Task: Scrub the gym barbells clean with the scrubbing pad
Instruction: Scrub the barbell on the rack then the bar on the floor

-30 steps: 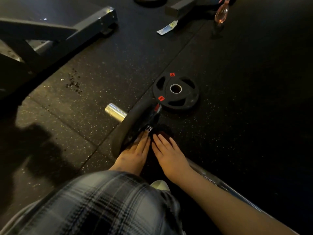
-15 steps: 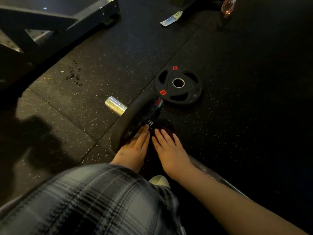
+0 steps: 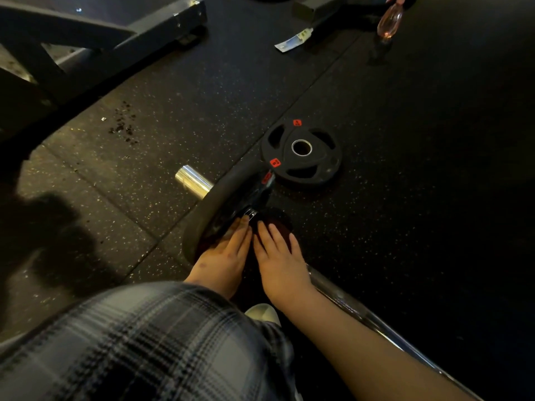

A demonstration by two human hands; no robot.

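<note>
Barbell (image 3: 347,303) down on the floor, chrome shaft running back under the right forearm, polished sleeve end (image 3: 192,180) jutting out beyond the left hand (image 3: 223,256). Black plate (image 3: 214,206) loaded on it, standing on edge, red label near its top. Dark round scrubbing pad (image 3: 279,224) pressed under the fingertips of the right hand (image 3: 279,261), just beside the plate's inner face. Right grip wide, fingers straight and flat on the pad; left grip wide too, straight fingers resting on the plate's face, hands just beside each other. Ahead of the fingertips, a second black plate (image 3: 302,153) flat on the floor, three cut-outs, steel-ringed hole, red labels. Black rubber floor (image 3: 405,198), speckled, seamed in tiles, dimly lit. Far ahead and left of the grip, a dark metal bench frame (image 3: 162,27) and scattered dark crumbs (image 3: 123,127); far ahead to the right, a clear bottle (image 3: 389,23) and a paper wrapper (image 3: 293,41). Nearest, a plaid-clad knee (image 3: 144,342).
</note>
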